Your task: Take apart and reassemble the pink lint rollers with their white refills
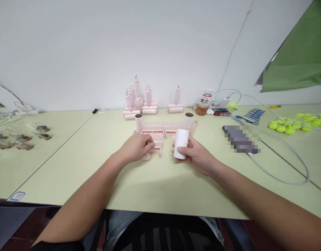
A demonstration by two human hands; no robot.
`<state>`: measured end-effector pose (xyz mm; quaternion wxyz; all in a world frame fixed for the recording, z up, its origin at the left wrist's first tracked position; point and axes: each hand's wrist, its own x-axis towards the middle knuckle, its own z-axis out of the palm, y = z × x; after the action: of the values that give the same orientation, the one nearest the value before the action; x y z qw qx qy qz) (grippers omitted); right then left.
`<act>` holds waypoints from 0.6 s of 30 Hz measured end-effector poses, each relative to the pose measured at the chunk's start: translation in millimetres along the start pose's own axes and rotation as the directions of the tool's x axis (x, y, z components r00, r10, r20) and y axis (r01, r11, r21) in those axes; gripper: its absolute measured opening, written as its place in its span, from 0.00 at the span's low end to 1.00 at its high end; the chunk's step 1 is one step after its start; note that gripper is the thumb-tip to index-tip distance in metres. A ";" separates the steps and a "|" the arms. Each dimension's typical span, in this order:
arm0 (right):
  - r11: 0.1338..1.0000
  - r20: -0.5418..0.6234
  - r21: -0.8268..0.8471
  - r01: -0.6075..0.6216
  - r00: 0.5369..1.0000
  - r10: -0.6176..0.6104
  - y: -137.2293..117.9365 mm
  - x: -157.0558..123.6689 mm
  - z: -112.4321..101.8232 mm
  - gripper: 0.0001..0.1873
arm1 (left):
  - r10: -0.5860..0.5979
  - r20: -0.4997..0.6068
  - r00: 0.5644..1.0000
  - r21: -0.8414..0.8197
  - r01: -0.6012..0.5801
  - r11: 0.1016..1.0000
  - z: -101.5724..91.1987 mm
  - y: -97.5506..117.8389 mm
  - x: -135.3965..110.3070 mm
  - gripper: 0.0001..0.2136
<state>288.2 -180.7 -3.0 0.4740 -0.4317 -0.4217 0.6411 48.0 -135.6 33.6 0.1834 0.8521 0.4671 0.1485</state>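
Observation:
My right hand (195,155) is wrapped round a white paper roll (181,143), held a little tilted above the table. To the left, my left hand (138,147) is closed, fingers curled and thumb drawn in, over several pink plastic parts; whatever it holds is hidden. Under and beside its fingers lie a pink open frame (156,150) and a small pink disc (146,157). Behind the hands are pink trough-shaped casings (153,132), a pink handle (193,127) and two upright rolls with brown cores, one of them the left roll (139,122).
Pink rollers with upright handles (148,96) stand by the wall. To the right are a drink bottle (204,103), a phone (240,139) on a white cable, blue striped packets (254,115) and yellow-green pieces (289,130). Small wrapped items (21,143) lie far left.

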 end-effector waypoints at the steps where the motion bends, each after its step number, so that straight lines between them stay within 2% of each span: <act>1: 1.000 -0.011 -0.021 0.004 1.000 -0.004 0.0 0.1 0.1 0.26 | -0.047 0.041 0.998 0.067 0.044 0.997 -2.6 -1.9 -0.2 0.11; 4: 0.996 -0.024 -0.085 0.004 1.000 -0.006 0.3 -0.1 1.4 0.28 | -0.163 0.148 0.976 0.273 0.118 0.955 1.3 -0.5 -2.2 0.09; 7: 0.986 -0.024 -0.162 0.032 0.999 -0.037 1.6 0.1 2.2 0.28 | -0.235 0.132 0.963 0.415 0.161 0.895 13.9 6.4 -4.2 0.09; 13: 0.907 0.046 -0.383 0.176 0.984 -0.171 7.2 2.4 0.9 0.25 | -0.278 0.091 0.956 0.484 0.202 0.852 28.4 9.5 -2.8 0.11; 18: 0.845 0.114 -0.467 0.261 0.965 -0.235 7.5 2.8 -1.4 0.21 | -0.258 0.061 0.964 0.495 0.195 0.847 30.1 9.0 -2.6 0.11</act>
<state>287.2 -179.3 -10.9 0.4205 -0.4603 -0.6311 0.4615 66.1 -147.5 10.7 0.0094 0.8171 0.5743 -0.0498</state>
